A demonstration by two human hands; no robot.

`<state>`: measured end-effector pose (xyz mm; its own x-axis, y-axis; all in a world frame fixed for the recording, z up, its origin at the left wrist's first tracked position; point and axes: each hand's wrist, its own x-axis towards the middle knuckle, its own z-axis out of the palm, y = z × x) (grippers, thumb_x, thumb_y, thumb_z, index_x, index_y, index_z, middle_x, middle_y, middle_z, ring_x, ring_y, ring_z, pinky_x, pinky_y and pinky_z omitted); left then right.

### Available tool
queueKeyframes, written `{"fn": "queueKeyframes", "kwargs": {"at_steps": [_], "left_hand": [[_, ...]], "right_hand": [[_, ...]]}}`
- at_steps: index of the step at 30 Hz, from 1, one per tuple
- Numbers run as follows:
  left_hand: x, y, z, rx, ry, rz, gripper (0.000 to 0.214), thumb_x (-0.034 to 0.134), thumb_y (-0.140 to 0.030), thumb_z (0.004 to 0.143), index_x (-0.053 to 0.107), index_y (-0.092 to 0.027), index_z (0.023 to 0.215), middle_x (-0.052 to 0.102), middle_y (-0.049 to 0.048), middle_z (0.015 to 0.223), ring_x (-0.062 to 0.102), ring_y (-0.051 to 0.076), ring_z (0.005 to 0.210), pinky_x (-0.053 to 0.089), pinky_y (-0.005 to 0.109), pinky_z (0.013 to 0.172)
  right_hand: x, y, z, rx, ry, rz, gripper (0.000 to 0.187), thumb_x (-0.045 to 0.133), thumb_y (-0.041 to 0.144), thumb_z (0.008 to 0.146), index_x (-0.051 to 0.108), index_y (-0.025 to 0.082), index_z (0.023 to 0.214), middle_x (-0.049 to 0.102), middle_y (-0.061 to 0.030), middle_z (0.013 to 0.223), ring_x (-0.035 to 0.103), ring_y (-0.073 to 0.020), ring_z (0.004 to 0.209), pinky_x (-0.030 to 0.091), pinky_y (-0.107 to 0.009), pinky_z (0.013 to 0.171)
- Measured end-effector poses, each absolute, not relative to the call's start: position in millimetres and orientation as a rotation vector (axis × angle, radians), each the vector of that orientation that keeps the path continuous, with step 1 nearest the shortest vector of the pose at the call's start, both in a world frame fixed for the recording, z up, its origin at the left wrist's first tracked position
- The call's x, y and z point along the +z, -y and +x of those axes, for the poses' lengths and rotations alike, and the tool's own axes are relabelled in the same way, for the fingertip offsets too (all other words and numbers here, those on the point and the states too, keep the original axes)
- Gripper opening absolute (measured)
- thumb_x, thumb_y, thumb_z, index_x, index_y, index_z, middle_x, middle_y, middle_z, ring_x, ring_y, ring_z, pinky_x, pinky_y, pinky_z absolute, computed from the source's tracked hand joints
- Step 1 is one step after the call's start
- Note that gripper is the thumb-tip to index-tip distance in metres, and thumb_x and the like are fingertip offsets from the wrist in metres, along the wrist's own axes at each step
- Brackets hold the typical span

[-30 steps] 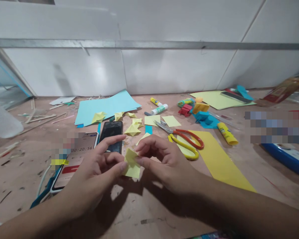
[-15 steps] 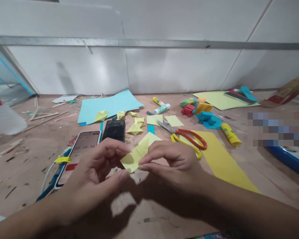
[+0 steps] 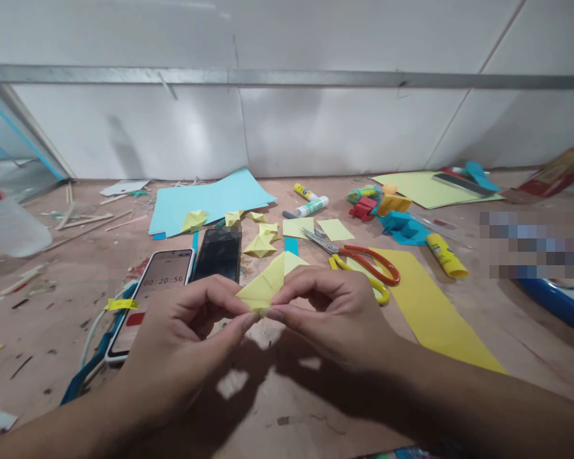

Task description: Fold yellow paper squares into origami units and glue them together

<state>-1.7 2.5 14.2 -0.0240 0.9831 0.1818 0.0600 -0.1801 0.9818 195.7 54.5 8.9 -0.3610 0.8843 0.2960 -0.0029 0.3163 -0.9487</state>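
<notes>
A creased pale yellow piece of paper [image 3: 263,280] is held between both hands above the table. My left hand [image 3: 191,319] pinches its left lower corner between thumb and forefinger. On the other side, my right hand [image 3: 332,312] pinches the right lower edge, its thumb tip close to the left one. Behind the hands lie several small folded yellow paper pieces [image 3: 261,242]. Scissors [image 3: 358,258] with red and yellow handles rest beyond my right hand, near two cut pale yellow squares [image 3: 335,229]. Part of the held paper is hidden by my fingers.
A phone with a timer [image 3: 160,287] and a dark phone [image 3: 216,255] lie at left. Light blue sheets [image 3: 205,191] lie behind. To the right are a yellow strip [image 3: 440,312], a yellow glue stick [image 3: 446,255] and coloured folded paper [image 3: 402,226]. A white wall [image 3: 316,134] stands behind.
My left thumb and forefinger have closed on the paper's left lower corner. Both thumbs have come nearer each other, and the paper has tilted, its lower edge now pinched.
</notes>
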Motion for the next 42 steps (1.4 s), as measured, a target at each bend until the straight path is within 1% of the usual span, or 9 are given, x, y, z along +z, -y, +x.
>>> {"fn": "queueKeyframes", "kwargs": {"at_steps": [3,10,20,23,27,30,36,42], "left_hand": [[15.6,-2.9,0.9,1.294,-1.248,1.322,0.010,0.080,-0.019,0.078,0.073,-0.022,0.070,0.075,-0.0007,0.068,0.070,0.011,0.063,0.055,0.016,0.058],[15.8,-3.4,5.0,1.308,-1.320,1.268,0.015,0.080,-0.020,0.075,0.069,-0.020,0.066,0.073,-0.0018,0.063,0.069,0.011,0.060,0.055,0.016,0.057],[12.4,-4.8,5.2,1.241,-1.301,1.162,0.017,0.080,-0.025,0.080,0.066,-0.019,0.071,0.071,-0.0031,0.065,0.065,0.010,0.060,0.051,0.015,0.056],[12.5,-4.2,4.9,1.237,-1.290,1.157,0.018,0.080,-0.024,0.081,0.066,-0.019,0.072,0.071,-0.0030,0.066,0.066,0.010,0.061,0.051,0.015,0.057],[9.7,-3.0,3.8,1.234,-1.288,1.144,0.018,0.078,-0.025,0.085,0.065,-0.019,0.074,0.071,-0.0030,0.067,0.066,0.010,0.062,0.051,0.016,0.059],[8.2,-2.9,3.1,1.246,-1.298,1.132,0.017,0.079,-0.025,0.085,0.065,-0.019,0.076,0.071,-0.0032,0.068,0.066,0.010,0.064,0.052,0.017,0.060],[10.1,-4.7,4.7,1.252,-1.315,1.142,0.018,0.078,-0.025,0.085,0.063,-0.020,0.076,0.070,-0.0042,0.067,0.065,0.010,0.062,0.050,0.016,0.058],[8.4,-1.6,4.6,1.261,-1.315,1.197,0.019,0.075,-0.024,0.087,0.062,-0.020,0.075,0.068,-0.0038,0.068,0.063,0.010,0.061,0.050,0.017,0.057]], "right_hand": [[6.9,-53.7,194.9,1.158,1.615,-0.813,0.012,0.090,0.024,0.074,0.078,0.022,0.073,0.075,0.0012,0.072,0.065,-0.0099,0.066,0.049,-0.019,0.062],[4.5,-50.8,193.9,1.143,1.598,-0.861,0.015,0.089,0.026,0.075,0.076,0.021,0.070,0.073,0.0017,0.067,0.063,-0.0093,0.061,0.047,-0.019,0.058],[5.1,-51.1,192.6,1.136,1.627,-0.915,0.015,0.086,0.028,0.077,0.075,0.019,0.071,0.073,0.0009,0.067,0.063,-0.0101,0.060,0.048,-0.020,0.057],[5.8,-49.5,193.0,1.141,1.638,-0.928,0.016,0.085,0.029,0.077,0.075,0.019,0.070,0.072,0.0004,0.065,0.062,-0.0110,0.058,0.048,-0.021,0.056],[7.1,-50.0,192.0,1.199,1.618,-0.970,0.019,0.086,0.032,0.077,0.075,0.018,0.071,0.072,-0.0009,0.067,0.063,-0.0124,0.060,0.048,-0.023,0.057],[7.7,-51.9,190.5,1.227,1.610,-0.992,0.020,0.087,0.032,0.075,0.075,0.017,0.070,0.072,-0.0017,0.067,0.063,-0.0132,0.061,0.048,-0.024,0.057],[4.6,-51.9,190.2,1.227,1.606,-0.929,0.017,0.089,0.030,0.074,0.077,0.018,0.072,0.071,-0.0005,0.067,0.062,-0.0121,0.062,0.047,-0.023,0.057],[2.3,-50.0,190.9,1.221,1.595,-0.940,0.018,0.086,0.030,0.076,0.075,0.018,0.071,0.069,-0.0001,0.065,0.059,-0.0112,0.060,0.046,-0.023,0.056]]}}
